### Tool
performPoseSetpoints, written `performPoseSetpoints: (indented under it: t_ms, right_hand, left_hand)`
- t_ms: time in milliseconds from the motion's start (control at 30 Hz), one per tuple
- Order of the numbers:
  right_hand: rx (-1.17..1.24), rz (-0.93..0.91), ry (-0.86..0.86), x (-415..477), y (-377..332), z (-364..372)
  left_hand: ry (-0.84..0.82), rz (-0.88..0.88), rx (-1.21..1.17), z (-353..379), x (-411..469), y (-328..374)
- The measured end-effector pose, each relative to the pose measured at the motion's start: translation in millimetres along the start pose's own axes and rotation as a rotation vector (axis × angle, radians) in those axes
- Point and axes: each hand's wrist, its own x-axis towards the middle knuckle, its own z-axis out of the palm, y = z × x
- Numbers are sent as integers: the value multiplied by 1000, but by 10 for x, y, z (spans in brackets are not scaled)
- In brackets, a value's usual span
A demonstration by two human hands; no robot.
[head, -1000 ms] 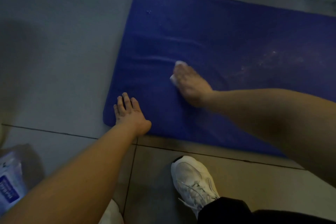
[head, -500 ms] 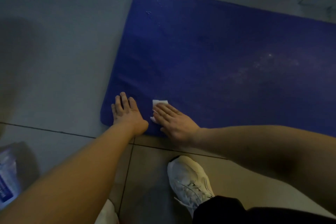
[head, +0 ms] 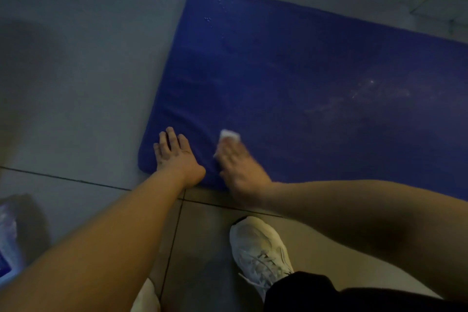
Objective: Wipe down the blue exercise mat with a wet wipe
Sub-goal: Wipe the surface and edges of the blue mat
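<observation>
Wipe (head: 230,135) perhaps farther up mat (head: 316,63) (blurred)

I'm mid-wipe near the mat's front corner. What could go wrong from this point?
The blue mat is rippled beside the left hand; a hard stroke may bunch it further.
The wet wipe mostly sits under the flat right hand, not gripped, so it could slip out.
The pale dusty streaks lie far to the right and could be missed.
</observation>
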Motion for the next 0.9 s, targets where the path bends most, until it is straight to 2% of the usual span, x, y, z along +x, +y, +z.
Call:
performPoseSetpoints:
  t_ms: [67, 167, 233, 367, 500, 567, 733, 833, 900]
  right_hand:
    - [-113, -159, -94, -26, -151, 132]
    - [-160, -162, -59, -35, 99, 58]
    - [-191, -60, -34, -138, 411, -47]
    - [-172, 256, 78, -542, 963, -204]
    - [-32, 456, 92, -590, 857, -117]
    - [10, 350, 84, -504, 615, 3]
    - [-101, -207, -160, -293, -103, 243]
    - [-214, -361, -183, -332, 14, 196]
    - [-262, -395, -213, -501, 283, 110]
  left_hand:
    - [12, 6, 12, 4, -11, -5]
    - [7, 9, 17, -4, -4, -13]
    - [-2, 5, 8, -5, 4, -17]
    - [-12, -4, 4, 11, 20, -5]
    - [-15, 7, 8, 22, 13, -8]
    - [-15, 6, 1, 24, 12, -27]
    - [-27, 22, 7, -18, -27, -41]
    - [-26, 21, 8, -24, -22, -31]
    - [-27, 15, 2, -14, -1, -37]
